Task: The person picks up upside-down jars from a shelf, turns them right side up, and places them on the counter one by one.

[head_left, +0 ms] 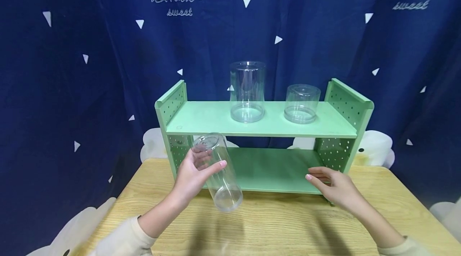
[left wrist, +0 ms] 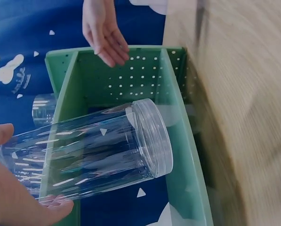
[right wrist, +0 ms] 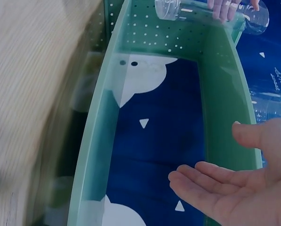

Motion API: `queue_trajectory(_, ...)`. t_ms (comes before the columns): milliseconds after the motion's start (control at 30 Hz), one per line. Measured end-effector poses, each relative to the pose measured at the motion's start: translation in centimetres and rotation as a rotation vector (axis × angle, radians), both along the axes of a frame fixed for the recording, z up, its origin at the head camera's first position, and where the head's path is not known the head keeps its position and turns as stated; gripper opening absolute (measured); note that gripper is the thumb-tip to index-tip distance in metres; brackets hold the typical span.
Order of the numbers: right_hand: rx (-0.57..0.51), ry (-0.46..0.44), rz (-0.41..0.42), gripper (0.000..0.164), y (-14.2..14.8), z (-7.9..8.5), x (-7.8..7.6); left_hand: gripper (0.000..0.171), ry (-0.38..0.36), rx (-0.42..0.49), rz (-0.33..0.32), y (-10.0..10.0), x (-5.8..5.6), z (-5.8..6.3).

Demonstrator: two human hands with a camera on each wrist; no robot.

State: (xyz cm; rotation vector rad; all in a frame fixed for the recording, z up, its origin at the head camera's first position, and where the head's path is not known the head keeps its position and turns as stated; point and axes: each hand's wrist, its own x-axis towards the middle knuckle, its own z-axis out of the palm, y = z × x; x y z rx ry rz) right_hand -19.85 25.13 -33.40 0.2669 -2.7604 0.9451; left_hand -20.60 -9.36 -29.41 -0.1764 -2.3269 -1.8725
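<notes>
My left hand [head_left: 192, 174] grips a tall clear jar [head_left: 225, 176] round its upper part, thumb on the near side and fingers behind. The jar is tilted in front of the left part of the green shelf [head_left: 281, 130], its top leaning left. A thick ridged band [left wrist: 152, 136] circles its lower end in the left wrist view. My right hand [head_left: 335, 186] holds nothing; its fingers are loosely bent and the thumb apart, in front of the lower level's right end. In the right wrist view the right palm [right wrist: 244, 183] shows with fingers extended.
On the upper level stand a taller clear jar [head_left: 247, 92] near the middle and a short clear jar [head_left: 301, 104] to its right. Perforated side panels [head_left: 347, 106] close the shelf's ends. It stands on a wooden table [head_left: 173, 224], before a dark blue curtain [head_left: 108, 48].
</notes>
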Motion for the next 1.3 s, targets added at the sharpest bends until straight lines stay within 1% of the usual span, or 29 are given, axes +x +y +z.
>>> queue_trajectory(133, -0.03, -0.006, 0.023, 0.042, -0.7, 0.0, 0.2, 0.068, -0.006, 0.009, -0.005, 0.1, 0.0, -0.1)
queue_trajectory(400, -0.075, 0.062, 0.119, 0.033, -2.0, -0.1, 0.3, 0.07, 0.012, 0.029, -0.019, 0.3, 0.0, 0.5)
queue_trajectory(667, -0.115, 0.084, 0.211, 0.03, -3.5, -0.4, 0.2, 0.067, -0.012, 0.061, -0.028, 0.5, 0.1, 0.4)
queue_trajectory(900, -0.129, 0.044, 0.24, 0.03, -4.7, -0.6, 0.1, 0.067, -0.012, 0.085, -0.034, 0.7, 0.1, 0.2)
queue_trajectory(1100, -0.153, 0.04, 0.302, 0.031, -5.7, -0.7, 0.0, 0.065, -0.02, 0.114, -0.045, 1.0, 0.2, 0.0)
queue_trajectory(1300, -0.189, -0.012, 0.349, 0.035, -6.5, -1.2, -0.1, 0.063, -0.022, 0.128, -0.046, 1.3, 0.3, 0.0)
